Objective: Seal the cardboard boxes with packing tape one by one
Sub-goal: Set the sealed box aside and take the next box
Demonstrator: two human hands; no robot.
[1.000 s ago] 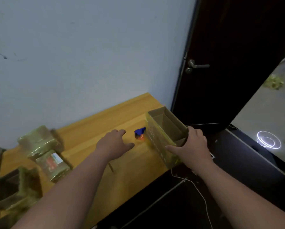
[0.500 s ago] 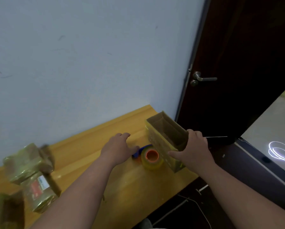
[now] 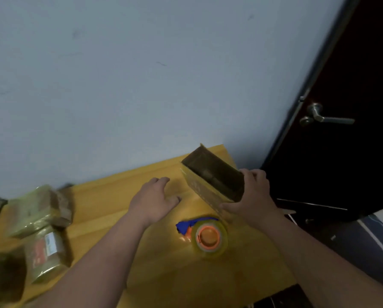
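Here the open brown cardboard box (image 3: 210,185) is gripped by the right hand (image 3: 250,196); the left hand (image 3: 154,200), fingers relaxed, is empty beside it; probably the clear tape roll (image 3: 209,237) near the box must be fetched next

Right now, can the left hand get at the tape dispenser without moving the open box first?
Probably yes. The left hand is free on the table, and the tape dispenser lies just beside it with bare wood between. The open cardboard box, held by the right hand, stands beyond it.
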